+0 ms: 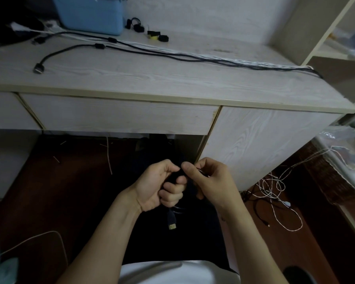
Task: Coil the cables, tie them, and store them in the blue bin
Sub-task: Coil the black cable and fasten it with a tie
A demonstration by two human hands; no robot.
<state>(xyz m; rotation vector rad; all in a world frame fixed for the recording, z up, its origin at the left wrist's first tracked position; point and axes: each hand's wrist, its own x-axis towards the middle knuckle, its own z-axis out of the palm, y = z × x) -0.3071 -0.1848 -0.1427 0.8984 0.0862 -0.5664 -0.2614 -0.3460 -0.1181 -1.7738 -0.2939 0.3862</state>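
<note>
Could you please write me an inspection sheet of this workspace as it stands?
Surface: pale wood desk, drawer shut.
Job's things: blue bin at desk's back left; black ties beside it.
Clutter: white cord tangle on floor, right.
Grippers: left hand grips a black cable bundle, plug hanging below; right hand pinches it at the top.
Cables: black cables and a white one stretched across desk.
Surroundings: shelf unit at right.

A dark coiled cable (171, 219) hangs plug-down in both hands; black cables (152, 51) lie stretched across the worktop before the blue bin (90, 15).
</note>
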